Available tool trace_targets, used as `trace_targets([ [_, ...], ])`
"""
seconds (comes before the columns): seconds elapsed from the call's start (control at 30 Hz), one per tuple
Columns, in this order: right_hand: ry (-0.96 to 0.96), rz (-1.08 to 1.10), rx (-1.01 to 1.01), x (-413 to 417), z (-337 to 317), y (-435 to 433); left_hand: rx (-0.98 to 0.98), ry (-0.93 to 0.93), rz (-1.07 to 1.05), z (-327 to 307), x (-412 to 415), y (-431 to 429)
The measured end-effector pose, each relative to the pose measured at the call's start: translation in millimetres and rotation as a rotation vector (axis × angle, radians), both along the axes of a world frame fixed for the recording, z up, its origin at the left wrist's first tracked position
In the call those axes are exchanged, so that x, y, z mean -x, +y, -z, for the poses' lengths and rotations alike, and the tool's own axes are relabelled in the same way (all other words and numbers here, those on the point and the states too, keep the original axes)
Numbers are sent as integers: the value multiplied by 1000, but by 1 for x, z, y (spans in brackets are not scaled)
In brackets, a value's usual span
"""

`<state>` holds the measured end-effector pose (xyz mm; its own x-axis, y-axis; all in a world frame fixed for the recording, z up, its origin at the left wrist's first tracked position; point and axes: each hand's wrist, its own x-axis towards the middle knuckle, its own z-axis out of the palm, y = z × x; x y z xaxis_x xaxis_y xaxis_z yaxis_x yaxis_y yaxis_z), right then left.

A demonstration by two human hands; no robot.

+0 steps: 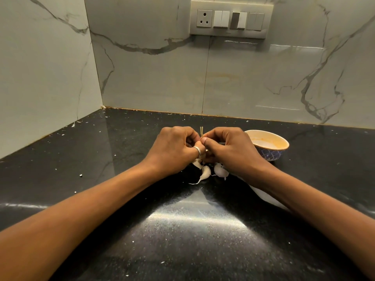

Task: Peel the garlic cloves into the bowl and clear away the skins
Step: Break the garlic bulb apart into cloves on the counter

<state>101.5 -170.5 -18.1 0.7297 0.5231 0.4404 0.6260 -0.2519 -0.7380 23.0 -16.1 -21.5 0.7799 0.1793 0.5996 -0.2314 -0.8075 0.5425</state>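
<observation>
My left hand (175,148) and my right hand (229,149) meet above the black counter, fingers curled, both pinching a piece of garlic mostly hidden between them. A thin dry stem (201,132) sticks up from between the thumbs. Below the hands lie loose white garlic cloves (205,173) and another clove (220,170) with bits of skin. A bowl (281,154) with a blue patterned outside and an orange-stained inside stands just right of my right hand.
Small white skin flakes (80,175) are scattered over the black counter (182,230). Marble-look walls close the corner at the left and back. A white object (265,194) lies partly hidden under my right forearm. A switch panel (231,19) is on the back wall.
</observation>
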Motion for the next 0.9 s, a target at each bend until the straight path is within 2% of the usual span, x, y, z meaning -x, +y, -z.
trace_targets([
  [0.47,119,35,-77,11,-7,-1,-68,-16,68,-2,0,0],
  [0.7,251,3,-135,13,-9,-2,-68,-49,110,-2,1,0],
  [0.9,156,16,-90,9,-8,-5,-101,10,226,0,2,2],
])
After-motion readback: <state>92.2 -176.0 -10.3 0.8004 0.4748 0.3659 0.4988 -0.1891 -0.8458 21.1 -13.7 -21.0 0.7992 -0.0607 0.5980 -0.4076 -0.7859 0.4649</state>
